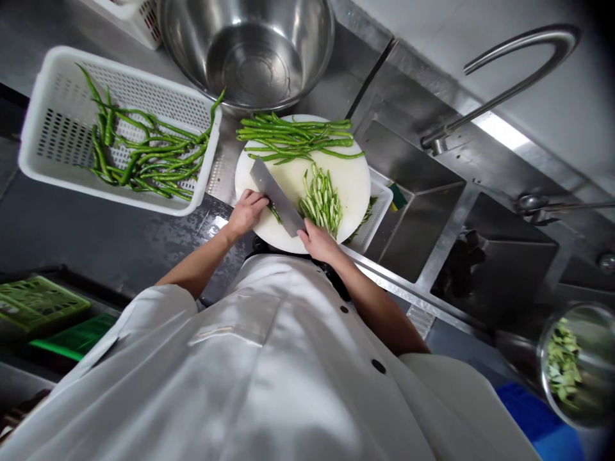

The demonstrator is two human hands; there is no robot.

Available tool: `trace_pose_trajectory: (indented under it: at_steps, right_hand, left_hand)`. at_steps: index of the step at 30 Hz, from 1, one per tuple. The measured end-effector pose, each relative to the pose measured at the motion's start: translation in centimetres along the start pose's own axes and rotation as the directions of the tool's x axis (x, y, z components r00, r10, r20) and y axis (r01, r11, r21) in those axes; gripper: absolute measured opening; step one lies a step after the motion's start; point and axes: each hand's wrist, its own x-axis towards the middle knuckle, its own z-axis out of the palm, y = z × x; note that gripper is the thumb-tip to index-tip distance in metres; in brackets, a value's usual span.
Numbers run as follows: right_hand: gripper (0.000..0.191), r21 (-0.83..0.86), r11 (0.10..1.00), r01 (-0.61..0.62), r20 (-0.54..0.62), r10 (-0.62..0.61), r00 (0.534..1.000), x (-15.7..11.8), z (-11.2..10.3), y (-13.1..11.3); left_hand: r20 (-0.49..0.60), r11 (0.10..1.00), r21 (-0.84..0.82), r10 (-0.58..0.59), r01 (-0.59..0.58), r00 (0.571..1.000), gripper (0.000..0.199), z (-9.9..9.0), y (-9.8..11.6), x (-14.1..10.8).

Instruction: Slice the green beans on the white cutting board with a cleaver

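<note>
My right hand (319,242) is wrapped round the handle of a cleaver (276,195), whose broad blade slants over a round white cutting board (355,198). On the blade's left side, my left hand (247,211) has its fingers curled at the blade, closed on a thin green chili pepper (275,214) that lies low on the board and is partly hidden. Right of the blade rests a pile of slant-cut chili pieces (321,202). Whole long green chilies (298,134) are lined up along the board's far edge.
A white perforated basket (36,141) with more chilies stands left. Beyond the board is a large steel bowl (250,57). To the right, a white basket (377,221) with green pieces sits partly under the board, near a sink (423,237) and curved tap (509,96).
</note>
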Motion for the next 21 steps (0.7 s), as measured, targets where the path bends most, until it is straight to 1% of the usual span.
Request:
trace_pose_trajectory:
  at_steps: [2, 4, 6, 7, 8, 10, 12, 13, 14, 15, 16, 17, 19, 21]
  right_hand:
    - [0.045, 0.065, 0.998, -0.012, -0.037, 0.015, 0.999, 0.0, 0.6, 1.0]
    - [0.043, 0.105, 0.994, -0.023, -0.078, 0.031, 0.996, -1.4, 1.1, 2.3]
    - [0.039, 0.127, 0.992, -0.002, -0.098, 0.014, 0.995, -3.2, 1.7, 3.3]
    - [0.036, 0.137, 0.99, 0.021, -0.086, -0.009, 0.996, -3.9, 2.1, 3.5]
    - [0.034, 0.148, 0.988, 0.042, -0.069, -0.032, 0.997, -4.3, 2.6, 3.6]
    - [0.028, 0.183, 0.982, 0.055, -0.047, -0.048, 0.998, -4.3, 3.3, 3.3]
    - [0.025, 0.251, 0.968, 0.011, -0.052, 0.002, 0.999, -3.7, 3.7, 3.0]
    - [0.026, 0.298, 0.954, -0.028, -0.058, 0.047, 0.997, -3.3, 3.7, 3.1]
    - [0.028, 0.35, 0.934, -0.071, -0.061, 0.098, 0.993, -3.1, 3.6, 3.3]
    - [0.03, 0.4, 0.909, -0.114, -0.061, 0.15, 0.987, -3.0, 3.4, 3.6]
    - [0.032, 0.444, 0.883, -0.15, -0.06, 0.196, 0.979, -3.0, 3.2, 4.1]
    - [0.033, 0.479, 0.86, -0.175, -0.061, 0.231, 0.971, -3.2, 2.9, 4.6]
    - [0.034, 0.514, 0.835, -0.194, -0.067, 0.265, 0.962, -3.8, 2.4, 5.6]
    - [0.033, 0.508, 0.84, -0.191, -0.067, 0.259, 0.964, -4.5, 2.2, 6.3]
  left_hand:
    - [0.009, 1.0, -0.013, 0.024, -0.023, 1.0, 0.033, -0.6, -0.4, 0.5]
    - [-0.043, 1.0, -0.006, -0.016, 0.016, 0.999, 0.032, -1.5, -1.6, 2.0]
    - [-0.121, 0.996, 0.039, -0.08, 0.085, 0.989, 0.03, -2.6, -3.3, 4.8]
    - [-0.137, 0.993, 0.071, -0.087, 0.097, 0.987, 0.03, -3.0, -4.1, 6.6]
    - [-0.11, 0.992, 0.104, -0.063, 0.075, 0.992, 0.029, -3.2, -4.9, 8.5]
    - [0.03, 0.987, 0.163, 0.009, -0.014, 1.0, 0.027, -3.3, -5.8, 12.5]
    - [0.197, 0.974, 0.214, 0.03, -0.073, 0.98, 0.027, -2.8, -6.0, 15.8]
    - [0.265, 0.968, 0.234, 0.023, -0.088, 0.964, 0.028, -2.5, -6.0, 17.1]
    - [0.31, 0.965, 0.244, 0.016, -0.096, 0.951, 0.028, -2.4, -5.8, 18.1]
    - [0.328, 0.967, 0.237, 0.014, -0.097, 0.945, 0.028, -2.5, -5.7, 18.7]
    - [0.318, 0.972, 0.216, 0.018, -0.091, 0.948, 0.03, -2.8, -5.5, 19.0]
    - [0.283, 0.979, 0.188, 0.026, -0.082, 0.959, 0.033, -3.4, -5.3, 18.9]
    - [0.172, 0.99, 0.128, 0.041, -0.064, 0.984, 0.036, -4.8, -4.8, 17.6]
    - [0.083, 0.993, 0.092, 0.066, -0.074, 0.994, 0.031, -6.0, -3.8, 14.9]
